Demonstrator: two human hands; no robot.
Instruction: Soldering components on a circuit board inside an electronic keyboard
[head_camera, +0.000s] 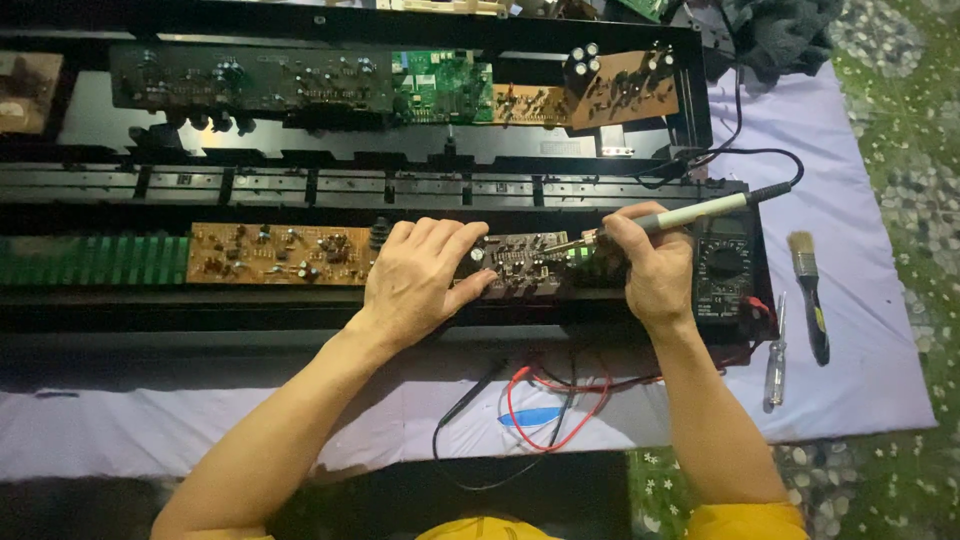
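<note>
My right hand (655, 270) grips a soldering iron (690, 213) with a pale handle, its tip pointing left onto a small dark circuit board (530, 260). My left hand (415, 280) rests on the left end of that board, fingers curled over its edge, holding it steady. The board lies in the front channel of a long black opened chassis (300, 310). A brown circuit board (275, 253) sits just left of my left hand.
A black multimeter (725, 265) lies right of my right hand, its red and black leads (545, 410) looping over the white cloth (860, 330). A paintbrush (808, 290) and a screwdriver (777, 355) lie at right. More circuit boards (440, 88) sit at the back.
</note>
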